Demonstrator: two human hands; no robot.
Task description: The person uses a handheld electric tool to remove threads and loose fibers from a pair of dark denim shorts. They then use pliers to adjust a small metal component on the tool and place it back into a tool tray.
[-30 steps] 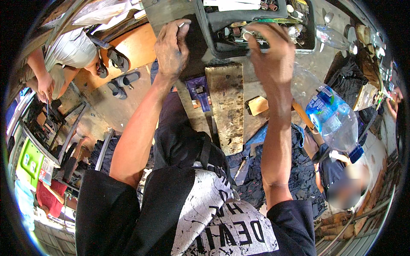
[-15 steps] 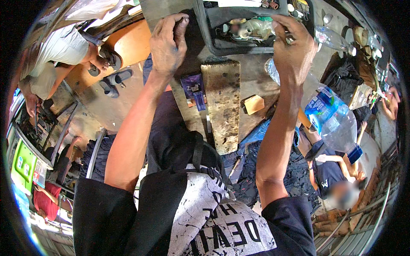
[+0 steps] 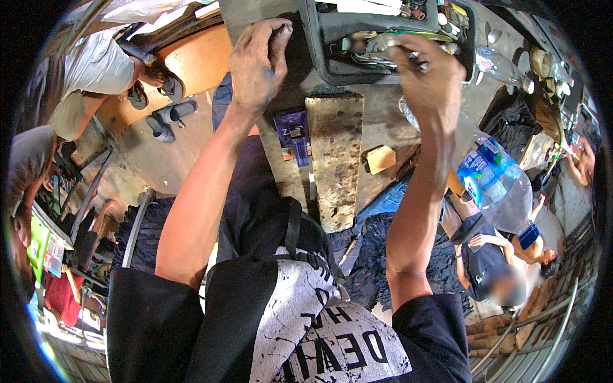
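Note:
My left hand [image 3: 258, 67] is raised over the dark table, its fingers curled and pressed toward the thumb. What it holds, if anything, does not show. Slightly smeared by motion, my right hand [image 3: 431, 80] hovers at the near edge of a black toolbox [image 3: 345, 78]. Thumb and fingers are drawn together there; I cannot make out anything between them. Loose small tools and a crumpled pale wrapping [image 3: 385, 42] lie in the toolbox. Between my forearms, a stained wooden plank [image 3: 335, 163] lies next to a purple packet [image 3: 290, 124].
Under my right wrist lies a large clear water bottle [image 3: 504, 198] with a blue cap. Another clear bottle [image 3: 504, 69] lies right of the toolbox. A yellowish block [image 3: 380, 159] sits beside the plank. Dark cloth [image 3: 370, 277] fills the lower middle. People stand at both sides.
My right hand has shifted a little left across the toolbox's near edge. My left hand keeps its curled shape. At the far left, another person's grey sleeve and arm have come into view.

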